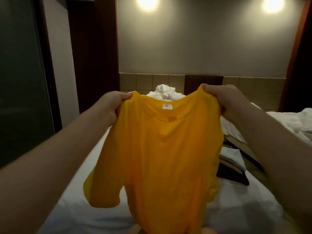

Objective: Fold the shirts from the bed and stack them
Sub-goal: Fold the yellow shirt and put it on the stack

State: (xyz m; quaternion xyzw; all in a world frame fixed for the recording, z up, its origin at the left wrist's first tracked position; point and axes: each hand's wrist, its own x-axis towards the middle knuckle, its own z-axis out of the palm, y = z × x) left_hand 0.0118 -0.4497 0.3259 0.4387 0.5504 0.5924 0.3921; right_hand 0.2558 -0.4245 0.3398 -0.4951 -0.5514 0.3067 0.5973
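We're in a bedroom, and it has the look of a hotel room. A bed (pixel 76 208) with a plain white sheet fills the foreground, with crumpled white bedding (pixel 164 92) heaped at its far end and a rumpled white duvet (pixel 287 119) off to the right. Behind it runs a headboard of square beige panels (pixel 143 81). Two round wall lamps (pixel 147 1) glow on the grey wall above. Dark wooden panelling (pixel 94 56) frames the alcove, and a frosted glass door (pixel 20 73) stands at the left. Folded garments (pixel 231 159) sit stacked on the mattress.
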